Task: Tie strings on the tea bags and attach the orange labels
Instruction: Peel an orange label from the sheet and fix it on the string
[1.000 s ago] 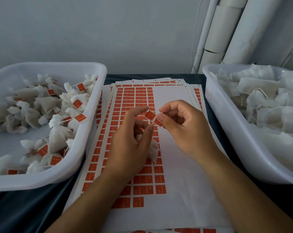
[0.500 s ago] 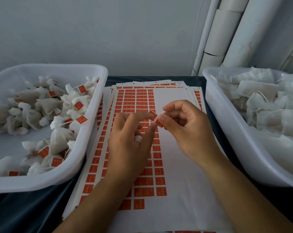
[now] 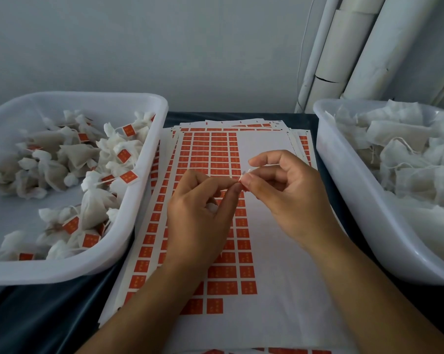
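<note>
Orange label (image 3: pixel 240 180), mostly hidden, pinched between the fingertips of the left hand (image 3: pixel 200 213) and the right hand (image 3: pixel 287 198), above the label sheets (image 3: pixel 267 251). A white tea bag (image 3: pixel 212 207) shows partly inside the curled left fingers. The sheets, part-stripped of orange stickers, lie stacked on a dark tabletop (image 3: pixel 37 315). Left tub (image 3: pixel 144 200): tied, labelled bags. Right tub (image 3: pixel 343 187): unlabelled bags with loose strings. Behind: grey wall (image 3: pixel 164 47), white pipes (image 3: pixel 343 60).

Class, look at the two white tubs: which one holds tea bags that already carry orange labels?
The left tub; its tea bags show orange labels, the right tub's show none.
</note>
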